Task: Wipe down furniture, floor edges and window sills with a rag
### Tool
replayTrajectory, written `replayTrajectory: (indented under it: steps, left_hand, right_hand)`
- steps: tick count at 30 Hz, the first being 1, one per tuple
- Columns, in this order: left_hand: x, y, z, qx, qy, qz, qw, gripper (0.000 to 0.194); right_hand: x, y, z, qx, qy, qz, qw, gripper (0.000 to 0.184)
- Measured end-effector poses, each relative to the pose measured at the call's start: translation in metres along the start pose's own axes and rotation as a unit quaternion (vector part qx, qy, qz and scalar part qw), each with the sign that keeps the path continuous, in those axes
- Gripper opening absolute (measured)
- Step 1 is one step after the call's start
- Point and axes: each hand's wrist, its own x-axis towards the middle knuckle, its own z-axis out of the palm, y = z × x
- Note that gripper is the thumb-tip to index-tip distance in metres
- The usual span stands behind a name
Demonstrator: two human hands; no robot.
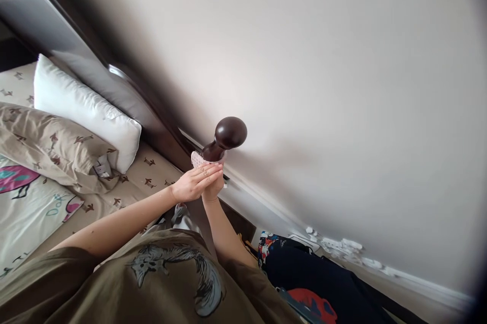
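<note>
A dark brown bedpost (231, 133) with a round knob on top rises in front of me, near the wall. A pink cloth (198, 159) with a dotted or perforated texture wraps around the post just below the knob. My left hand (193, 182) presses the cloth against the post from the left, its fingers together and reaching across the front. On the right side, my right hand (213, 188) grips the cloth around the post, its fingers partly hidden behind the left hand. Both hands touch or overlap each other.
To the left is a bed with a dark headboard (129, 91), a white pillow (85, 113) and a rumpled dog-print blanket (57, 144). A pale wall (342, 85) stands close ahead. Dark blue fabric (304, 273) and white plugs and adapters (342, 247) lie at lower right.
</note>
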Motion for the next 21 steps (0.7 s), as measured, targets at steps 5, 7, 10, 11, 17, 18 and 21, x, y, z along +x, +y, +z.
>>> replayTrajectory:
  steps: [5, 7, 10, 11, 17, 18, 21]
  left_hand:
    - [-0.037, 0.001, 0.005, -0.057, 0.023, -0.057, 0.996, 0.050]
    - [-0.046, 0.001, -0.001, -0.074, 0.053, -0.110, 0.990, 0.048]
    - [-0.054, -0.002, -0.010, -0.083, 0.073, -0.191, 0.975, 0.044]
    - [-0.055, -0.004, -0.011, -0.084, 0.065, -0.203, 0.973, 0.043]
    - [-0.042, -0.005, -0.007, -0.023, 0.140, -0.274, 0.951, 0.035]
    - [-0.035, -0.006, -0.007, -0.021, 0.161, -0.280, 0.946, 0.036]
    - [-0.010, -0.017, -0.007, -0.099, 0.176, -0.291, 0.935, 0.043]
  right_hand:
    - [-0.024, 0.030, 0.014, -0.031, 0.025, -0.010, 0.999, 0.051]
    - [-0.026, 0.037, 0.018, -0.020, 0.054, -0.050, 0.997, 0.051]
    - [-0.033, 0.038, 0.024, -0.022, 0.052, -0.085, 0.995, 0.050]
    - [-0.037, 0.036, 0.026, -0.030, 0.034, -0.079, 0.996, 0.049]
    - [-0.022, 0.018, 0.023, -0.009, -0.061, -0.203, 0.977, 0.035]
    - [-0.010, 0.014, 0.020, -0.010, -0.063, -0.223, 0.973, 0.033]
    - [0.028, 0.001, 0.015, -0.045, -0.071, -0.222, 0.971, 0.033]
